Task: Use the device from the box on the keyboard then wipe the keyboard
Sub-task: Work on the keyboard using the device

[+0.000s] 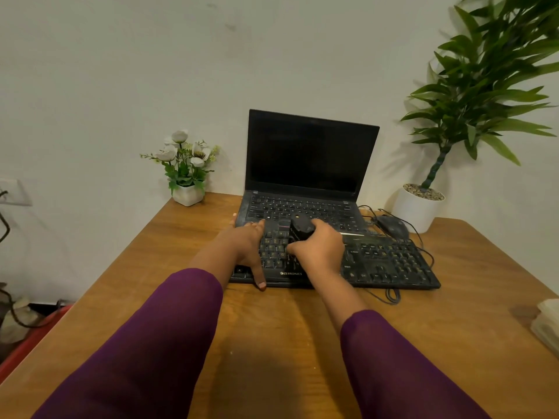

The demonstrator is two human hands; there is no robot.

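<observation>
The black wired plastic keyboard (390, 261) lies across the far half of the brown wooden tabletop (272, 328), its back edge against the open black laptop (308, 155). A broad bare stretch of wood runs from its front edge to the near edge. The right hand (320, 249) is curled round the small black handheld device (301, 228), holding it over the middle keys. The left hand (245, 243) lies flat on the left keys, fingers straight, thumb reaching past the front edge. A dark mouse (391, 226) sits behind the keyboard's right end. White lettering on the front rim reads "ZEBRONICS".
</observation>
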